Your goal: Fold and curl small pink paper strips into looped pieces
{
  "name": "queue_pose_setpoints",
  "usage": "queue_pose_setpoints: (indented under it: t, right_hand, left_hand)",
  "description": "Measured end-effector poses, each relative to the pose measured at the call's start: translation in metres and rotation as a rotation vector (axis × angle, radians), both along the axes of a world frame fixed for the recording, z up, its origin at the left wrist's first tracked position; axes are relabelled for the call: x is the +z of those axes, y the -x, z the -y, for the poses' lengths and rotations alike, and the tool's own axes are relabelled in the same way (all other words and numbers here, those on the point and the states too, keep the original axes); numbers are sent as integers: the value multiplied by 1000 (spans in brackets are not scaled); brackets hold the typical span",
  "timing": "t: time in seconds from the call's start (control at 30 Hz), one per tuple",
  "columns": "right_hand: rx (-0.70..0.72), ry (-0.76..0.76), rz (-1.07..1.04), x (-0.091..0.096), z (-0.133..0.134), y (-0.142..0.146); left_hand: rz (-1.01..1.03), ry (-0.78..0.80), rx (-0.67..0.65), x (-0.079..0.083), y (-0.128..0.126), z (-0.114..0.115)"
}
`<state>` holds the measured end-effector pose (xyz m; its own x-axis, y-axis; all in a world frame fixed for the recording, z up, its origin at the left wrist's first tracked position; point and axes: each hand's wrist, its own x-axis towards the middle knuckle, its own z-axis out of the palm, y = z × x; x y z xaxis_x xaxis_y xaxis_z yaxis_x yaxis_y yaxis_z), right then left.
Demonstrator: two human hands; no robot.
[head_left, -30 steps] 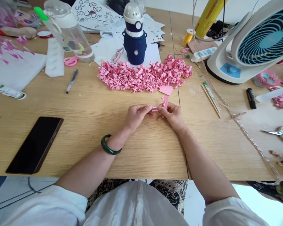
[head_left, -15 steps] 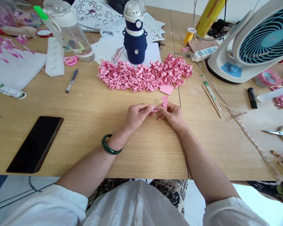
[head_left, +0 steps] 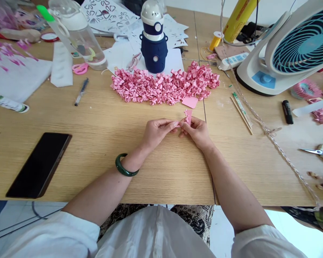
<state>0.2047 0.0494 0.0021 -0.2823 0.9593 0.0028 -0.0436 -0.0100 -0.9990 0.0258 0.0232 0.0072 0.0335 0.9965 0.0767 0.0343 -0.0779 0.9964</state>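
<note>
Pink paper slip, held upright just in front of the heap of pink folded pieces, on the person's side and right of the heap's middle; small knobbly pink bits run along its left edge. The right hand pinches the slip, its fingers closed with thumb on top. The left hand, wearing a dark green bangle at the wrist, has its thumb and fingers closed on a narrow pink strip, mostly covered by the fingertips. Compared with one second earlier, the left thumb has slid toward the right hand, so that less of the strip shows between them; the right hand and the slip have stayed in place.

A pink paper square touches the heap's near edge. Directly behind the heap stands a navy bottle with a white lid. To the heap's left lie a pen and pink scissors; nearer the person on that side, a smartphone. To its right are wooden sticks and a white fan, all on the wooden worktop.
</note>
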Motion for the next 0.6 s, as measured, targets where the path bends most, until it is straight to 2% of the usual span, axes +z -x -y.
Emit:
queue_pose_setpoints:
  t: [0.6]
  right_hand:
    - [11,0,31,4,2,1]
  left_hand:
    - [-87,-43,26,-2,1,-1]
